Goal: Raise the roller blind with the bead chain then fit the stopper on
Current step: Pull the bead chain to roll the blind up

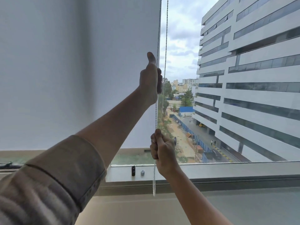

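Observation:
A white roller blind (pixel 81 70) covers the left of the window, its bottom bar (pixel 133 151) hanging a little above the sill. A metal bead chain (pixel 165 46) hangs in a loop along the blind's right edge, its lower end dangling below the sill edge. My left hand (pixel 150 80) is raised, thumb up, shut on the left strand of the chain. My right hand (pixel 162 151) grips the same strand lower down, near the sill. A small grey stopper-like piece (pixel 142 172) stands on the sill.
A small black cylinder (pixel 133 170) stands on the window sill (pixel 227 169) beside the grey piece. Through the glass are a large white office building (pixel 251 78) and a street far below. A dark object (pixel 6 164) lies at the far left.

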